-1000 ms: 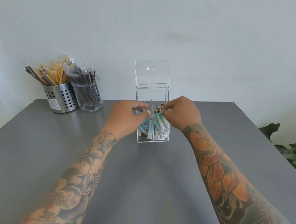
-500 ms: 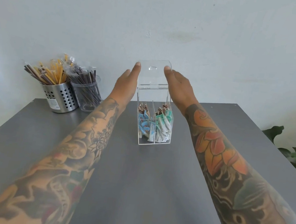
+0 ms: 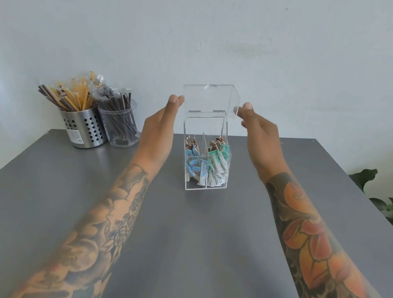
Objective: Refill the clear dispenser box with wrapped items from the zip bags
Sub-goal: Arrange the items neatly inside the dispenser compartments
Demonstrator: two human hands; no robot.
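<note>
both grips spread: left hand (image 3: 159,127), right hand (image 3: 259,135) flank raised lid (image 3: 210,98) of dispenser box (image 3: 205,160).

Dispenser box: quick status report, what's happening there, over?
Left hand and right hand open, fingertips at the raised lid. Dispenser box part full of wrapped items. Nothing in the way.

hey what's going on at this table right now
A person has both hands at the raised lid of a clear dispenser box on a grey table: left hand, right hand, fingertips at its side edges. The box's two compartments already hold wrapped items.
</note>
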